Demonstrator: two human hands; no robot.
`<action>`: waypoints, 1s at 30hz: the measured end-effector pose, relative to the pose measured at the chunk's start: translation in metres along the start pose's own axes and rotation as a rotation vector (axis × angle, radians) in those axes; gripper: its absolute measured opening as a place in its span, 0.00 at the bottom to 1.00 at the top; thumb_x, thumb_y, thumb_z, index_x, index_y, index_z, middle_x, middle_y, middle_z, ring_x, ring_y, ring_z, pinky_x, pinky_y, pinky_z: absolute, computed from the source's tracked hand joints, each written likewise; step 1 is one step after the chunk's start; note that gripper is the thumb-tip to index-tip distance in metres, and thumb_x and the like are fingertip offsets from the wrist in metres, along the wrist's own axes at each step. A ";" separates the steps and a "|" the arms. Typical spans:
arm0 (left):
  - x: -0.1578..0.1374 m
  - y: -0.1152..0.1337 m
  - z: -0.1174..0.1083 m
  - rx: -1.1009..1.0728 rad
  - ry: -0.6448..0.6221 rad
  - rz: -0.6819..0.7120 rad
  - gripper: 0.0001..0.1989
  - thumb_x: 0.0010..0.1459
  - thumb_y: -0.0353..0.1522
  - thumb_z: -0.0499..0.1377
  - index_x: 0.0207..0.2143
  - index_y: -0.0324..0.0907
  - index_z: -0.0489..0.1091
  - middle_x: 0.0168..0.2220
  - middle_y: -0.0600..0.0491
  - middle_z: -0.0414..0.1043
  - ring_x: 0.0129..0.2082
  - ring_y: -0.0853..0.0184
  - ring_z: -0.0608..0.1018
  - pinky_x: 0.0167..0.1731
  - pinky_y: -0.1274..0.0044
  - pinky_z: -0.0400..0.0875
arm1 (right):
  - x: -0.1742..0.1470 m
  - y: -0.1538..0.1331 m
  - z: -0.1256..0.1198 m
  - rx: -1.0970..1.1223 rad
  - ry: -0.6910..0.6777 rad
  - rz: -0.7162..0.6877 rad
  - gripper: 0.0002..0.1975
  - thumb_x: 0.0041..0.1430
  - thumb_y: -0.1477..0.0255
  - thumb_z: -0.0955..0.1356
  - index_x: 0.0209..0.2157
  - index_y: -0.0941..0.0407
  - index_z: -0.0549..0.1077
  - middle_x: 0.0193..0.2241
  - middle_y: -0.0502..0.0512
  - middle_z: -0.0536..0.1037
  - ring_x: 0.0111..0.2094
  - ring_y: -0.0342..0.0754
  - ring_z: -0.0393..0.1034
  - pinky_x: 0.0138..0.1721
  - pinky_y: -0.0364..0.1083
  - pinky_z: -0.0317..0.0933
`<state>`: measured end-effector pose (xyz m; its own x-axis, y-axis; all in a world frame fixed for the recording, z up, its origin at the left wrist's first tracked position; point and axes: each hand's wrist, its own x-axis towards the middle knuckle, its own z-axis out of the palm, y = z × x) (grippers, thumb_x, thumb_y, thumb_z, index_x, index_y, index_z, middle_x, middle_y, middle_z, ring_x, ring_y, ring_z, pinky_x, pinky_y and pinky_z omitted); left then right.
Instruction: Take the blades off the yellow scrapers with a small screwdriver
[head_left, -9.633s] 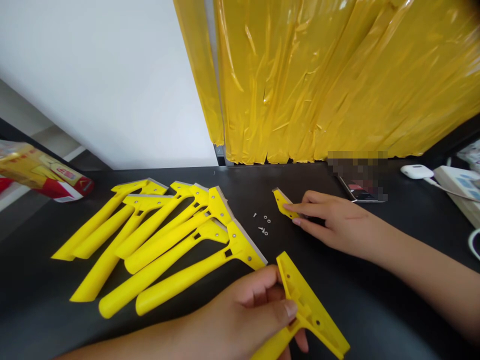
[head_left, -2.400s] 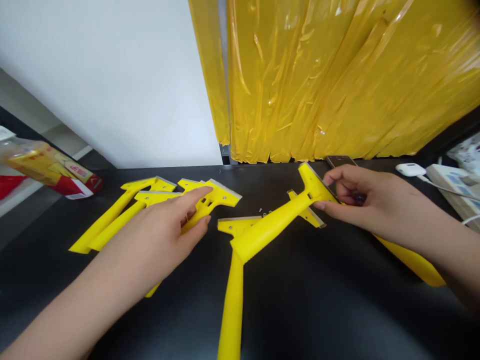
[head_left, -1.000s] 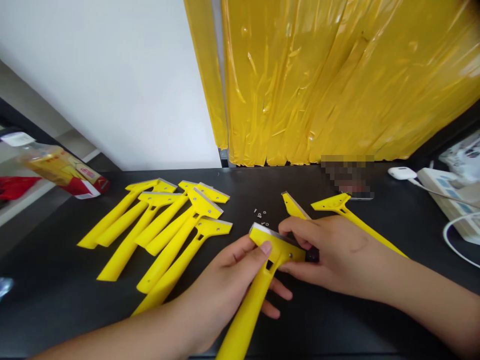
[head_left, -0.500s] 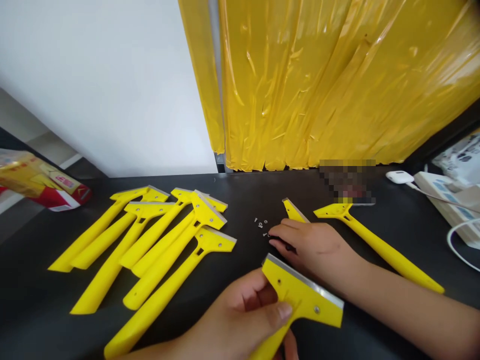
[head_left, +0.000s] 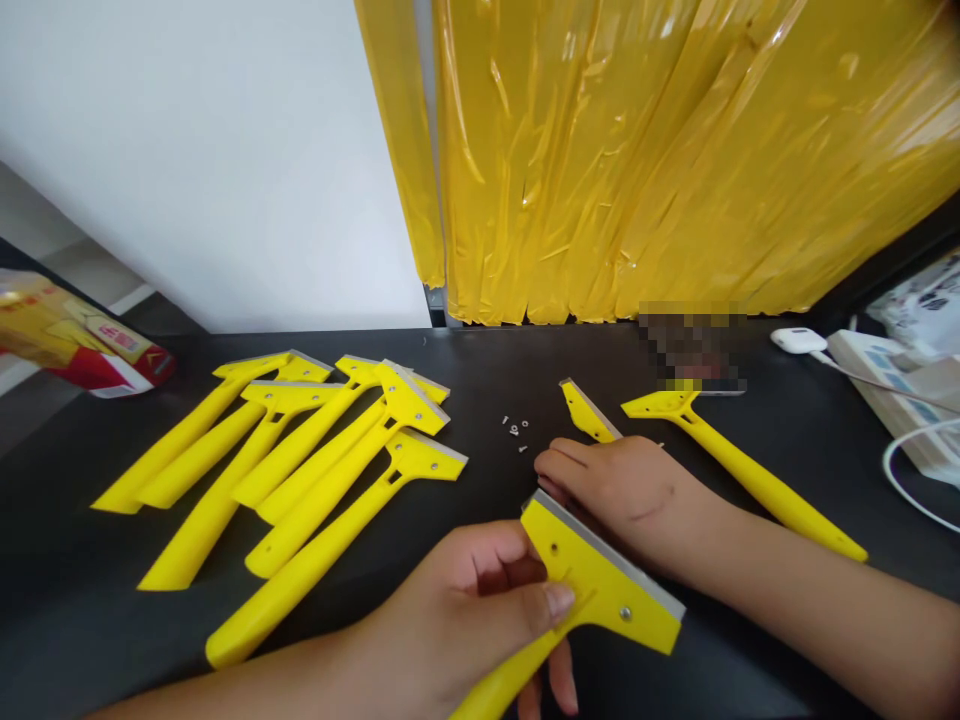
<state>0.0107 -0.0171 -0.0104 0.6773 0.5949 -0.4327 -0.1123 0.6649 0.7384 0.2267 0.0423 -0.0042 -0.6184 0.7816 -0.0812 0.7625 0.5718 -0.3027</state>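
Observation:
My left hand (head_left: pixel 480 610) grips a yellow scraper (head_left: pixel 600 590) by its neck, thumb on top, the metal blade edge pointing up and right. The scraper's head has a dark hole on the left and a metal screw on the right. Just behind that blade is my right hand (head_left: pixel 607 490), fingers curled together; its fingertips are partly hidden, so whatever they hold does not show. Several small screws and nuts (head_left: pixel 514 430) lie on the black table to its left. A second scraper head (head_left: pixel 589 410) lies partly covered beyond the right hand.
Several yellow scrapers (head_left: pixel 322 480) lie overlapping on the left. At right rests a scraper handle (head_left: pixel 772 480) beside a blurred-out object (head_left: pixel 690 350). A power strip (head_left: pixel 885 400), a white charger (head_left: pixel 799 342) and cables are at the right edge. A red-yellow package (head_left: pixel 90 340) stands far left.
My right hand has drawn slightly away from the loose screws and nuts, closer to the held scraper. A small piece by its fingertips no longer shows. The view has tilted slightly.

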 end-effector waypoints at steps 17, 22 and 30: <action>-0.009 0.003 0.000 0.417 0.084 0.085 0.18 0.73 0.48 0.58 0.48 0.43 0.70 0.40 0.49 0.79 0.26 0.72 0.77 0.21 0.83 0.66 | -0.012 -0.004 -0.018 1.281 -0.239 0.400 0.10 0.61 0.64 0.76 0.34 0.56 0.80 0.24 0.44 0.70 0.22 0.38 0.52 0.21 0.40 0.44; -0.014 0.001 0.001 0.355 0.193 0.074 0.26 0.71 0.57 0.53 0.46 0.44 0.70 0.27 0.58 0.69 0.21 0.72 0.69 0.21 0.82 0.64 | -0.010 -0.003 -0.012 1.374 -0.285 0.413 0.12 0.59 0.62 0.78 0.33 0.57 0.79 0.24 0.45 0.72 0.20 0.36 0.52 0.19 0.40 0.43; -0.012 -0.019 -0.006 0.061 0.271 0.050 0.21 0.74 0.53 0.46 0.42 0.48 0.64 0.19 0.62 0.64 0.17 0.71 0.66 0.18 0.84 0.60 | -0.009 -0.005 -0.009 1.508 -0.332 0.447 0.15 0.56 0.60 0.78 0.33 0.57 0.77 0.20 0.42 0.67 0.18 0.35 0.49 0.19 0.40 0.43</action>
<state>-0.0002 -0.0338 -0.0221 0.4519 0.7309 -0.5115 -0.0911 0.6082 0.7886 0.2302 0.0344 0.0062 -0.5733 0.6096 -0.5474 0.1352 -0.5886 -0.7971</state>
